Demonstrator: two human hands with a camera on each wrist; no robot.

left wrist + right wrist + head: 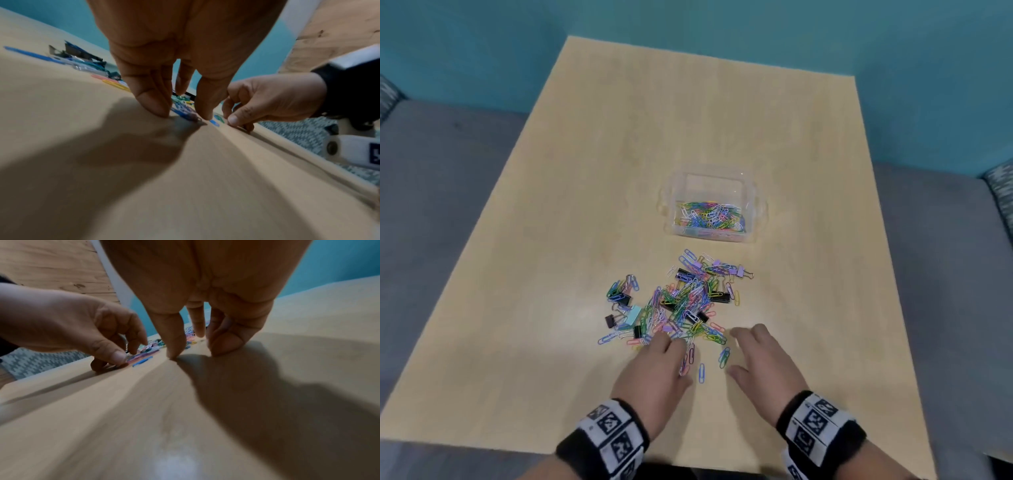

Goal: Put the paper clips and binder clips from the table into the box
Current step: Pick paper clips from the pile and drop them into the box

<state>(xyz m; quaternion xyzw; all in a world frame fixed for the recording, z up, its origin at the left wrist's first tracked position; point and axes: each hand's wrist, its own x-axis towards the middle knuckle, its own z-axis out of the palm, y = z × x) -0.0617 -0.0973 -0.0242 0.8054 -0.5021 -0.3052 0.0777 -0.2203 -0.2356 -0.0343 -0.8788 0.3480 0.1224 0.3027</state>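
A clear plastic box [752, 209] stands mid-table with coloured paper clips [709, 216] in its bottom. In front of it lies a spread pile of paper clips and binder clips [685, 298]. My left hand [674, 346] sits on the pile's near edge. Its thumb and curled fingers [202, 110] pinch a few clips [185, 112] against the tabletop. My right hand [734, 351] rests just right of it with fingers spread, thumb [224, 345] and fingertips [173, 352] touching the wood and holding nothing. Loose blue clips [702, 372] lie between the hands.
The light wooden table [619, 137] has bare room to the left, right and beyond the box. Grey seating [441, 171] flanks both sides and a teal wall stands behind. The near table edge runs just under my wrists.
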